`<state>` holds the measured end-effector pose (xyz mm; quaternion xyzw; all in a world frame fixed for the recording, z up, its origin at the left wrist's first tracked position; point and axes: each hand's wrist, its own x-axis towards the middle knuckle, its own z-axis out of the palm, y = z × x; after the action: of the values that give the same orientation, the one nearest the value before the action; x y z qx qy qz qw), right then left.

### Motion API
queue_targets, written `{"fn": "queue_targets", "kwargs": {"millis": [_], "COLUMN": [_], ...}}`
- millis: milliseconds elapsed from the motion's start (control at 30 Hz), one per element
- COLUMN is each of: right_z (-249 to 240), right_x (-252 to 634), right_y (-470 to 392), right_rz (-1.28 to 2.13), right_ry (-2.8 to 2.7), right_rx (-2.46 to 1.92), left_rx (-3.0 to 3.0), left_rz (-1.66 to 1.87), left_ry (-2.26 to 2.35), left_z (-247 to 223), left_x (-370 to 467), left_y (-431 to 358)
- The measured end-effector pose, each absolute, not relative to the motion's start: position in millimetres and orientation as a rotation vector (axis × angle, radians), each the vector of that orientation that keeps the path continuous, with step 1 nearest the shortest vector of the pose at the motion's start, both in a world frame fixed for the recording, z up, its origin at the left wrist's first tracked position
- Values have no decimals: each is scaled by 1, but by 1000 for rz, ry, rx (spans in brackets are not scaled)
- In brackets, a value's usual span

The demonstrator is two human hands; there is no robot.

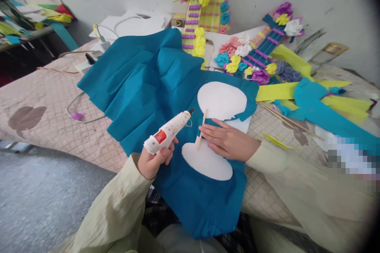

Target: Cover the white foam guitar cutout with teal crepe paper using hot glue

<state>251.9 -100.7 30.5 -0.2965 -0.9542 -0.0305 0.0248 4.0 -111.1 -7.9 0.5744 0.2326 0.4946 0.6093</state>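
My left hand (158, 159) is wrapped round a white hot glue gun (170, 131) with an orange window in its side. Its dark nozzle points up and right, above the teal crepe paper (142, 75). Two rounded white card lobes, an upper lobe (222, 97) and a lower lobe (208, 162), lie on that paper; my hand covers much of the part between them. A thin wooden stick (202, 129) lies across the gap, from one lobe to the other. My right hand (227, 139) rests flat on the white card, fingers stretched out, with fingertips at the stick.
Paper-flower guitar models, a yellow one (192, 27) and a blue one (264, 53), stand at the back by the wall. Blue crepe strips (332, 110) and wooden sticks (285, 118) lie to the right. A grey cable (69, 106) loops on the quilted tablecloth (53, 87).
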Motion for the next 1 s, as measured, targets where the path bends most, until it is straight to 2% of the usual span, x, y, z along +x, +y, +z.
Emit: {"fn": "queue_targets", "kwargs": {"millis": [1000], "right_z": [26], "right_x": [235], "right_y": [-95], "right_rz": [-34], "right_ry": [-2937], "right_rx": [-998], "left_rx": [1314], "left_rz": [1133], "left_ry": [532], "left_z": [-4], "left_x": [4], "left_y": [-112]}}
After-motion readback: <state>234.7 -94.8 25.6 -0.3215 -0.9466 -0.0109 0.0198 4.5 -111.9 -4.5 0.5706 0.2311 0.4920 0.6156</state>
